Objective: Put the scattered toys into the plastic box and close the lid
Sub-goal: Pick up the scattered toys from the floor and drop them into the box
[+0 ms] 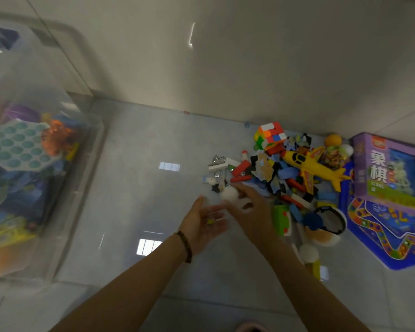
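- The clear plastic storage box [95, 149] stands at the left, well apart from the pile, lid not on; it already holds many toys, among them a teal hexagonal bubble toy [17, 144].
- Much remains on the grey floor: a colourful puzzle cube [271, 134], a yellow plastic aeroplane [312, 164], a purple game carton [391, 168] and loose bricks.
- The left hand [205, 222] lies palm up, fingers spread, with a tiny green piece [210, 220] on it.
- The right hand [250, 210] reaches a small white ball [229, 193]; blur hides whether it grips.
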Available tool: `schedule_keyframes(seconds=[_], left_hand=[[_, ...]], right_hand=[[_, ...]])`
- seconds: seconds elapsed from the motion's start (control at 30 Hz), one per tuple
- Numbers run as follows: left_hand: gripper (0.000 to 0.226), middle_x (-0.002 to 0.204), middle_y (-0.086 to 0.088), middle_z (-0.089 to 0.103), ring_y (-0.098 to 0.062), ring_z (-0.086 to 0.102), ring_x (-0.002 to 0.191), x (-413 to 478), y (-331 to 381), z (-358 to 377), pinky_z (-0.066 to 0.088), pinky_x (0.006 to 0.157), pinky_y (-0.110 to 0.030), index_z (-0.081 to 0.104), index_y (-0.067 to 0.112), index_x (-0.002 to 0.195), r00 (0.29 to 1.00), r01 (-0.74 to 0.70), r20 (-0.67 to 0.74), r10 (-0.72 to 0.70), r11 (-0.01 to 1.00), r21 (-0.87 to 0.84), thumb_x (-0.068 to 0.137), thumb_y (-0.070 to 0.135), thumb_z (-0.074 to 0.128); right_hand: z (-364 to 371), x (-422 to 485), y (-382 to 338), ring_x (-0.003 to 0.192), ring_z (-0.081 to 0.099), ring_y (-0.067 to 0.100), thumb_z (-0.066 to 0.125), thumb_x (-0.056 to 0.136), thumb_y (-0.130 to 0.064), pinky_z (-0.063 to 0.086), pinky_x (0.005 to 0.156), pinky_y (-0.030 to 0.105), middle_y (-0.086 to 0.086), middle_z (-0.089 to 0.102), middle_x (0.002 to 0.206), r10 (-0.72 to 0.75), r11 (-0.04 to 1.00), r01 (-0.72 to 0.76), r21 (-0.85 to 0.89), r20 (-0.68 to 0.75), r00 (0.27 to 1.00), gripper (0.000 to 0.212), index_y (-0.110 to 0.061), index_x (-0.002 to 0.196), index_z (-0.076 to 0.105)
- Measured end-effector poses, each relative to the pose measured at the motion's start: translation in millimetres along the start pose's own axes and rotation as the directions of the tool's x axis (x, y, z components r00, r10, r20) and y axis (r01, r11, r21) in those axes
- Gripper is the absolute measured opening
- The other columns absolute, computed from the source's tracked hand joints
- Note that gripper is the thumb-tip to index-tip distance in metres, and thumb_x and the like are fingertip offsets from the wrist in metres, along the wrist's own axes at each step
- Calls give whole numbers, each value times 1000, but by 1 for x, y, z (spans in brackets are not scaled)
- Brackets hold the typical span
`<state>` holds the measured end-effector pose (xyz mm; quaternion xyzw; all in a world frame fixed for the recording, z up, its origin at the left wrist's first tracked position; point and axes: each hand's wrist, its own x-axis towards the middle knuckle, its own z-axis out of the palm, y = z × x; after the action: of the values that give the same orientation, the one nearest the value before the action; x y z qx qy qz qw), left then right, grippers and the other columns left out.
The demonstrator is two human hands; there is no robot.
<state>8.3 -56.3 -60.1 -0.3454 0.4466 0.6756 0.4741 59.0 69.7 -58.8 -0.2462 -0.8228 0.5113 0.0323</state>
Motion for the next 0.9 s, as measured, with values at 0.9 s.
schedule_keyframes(seconds=[0.9], left_hand=[[24,45,2,57,-8,56,36,-5,31,-45,44,35,-13,57,11,76,989,-134,-72,132,991,-20,94,25,50]], right_hand=[[28,32,37,105,56,20,68,82,-11,45,89,23,8,60,112,-93,963,67,-260,-88,992,24,-9,106,68]])
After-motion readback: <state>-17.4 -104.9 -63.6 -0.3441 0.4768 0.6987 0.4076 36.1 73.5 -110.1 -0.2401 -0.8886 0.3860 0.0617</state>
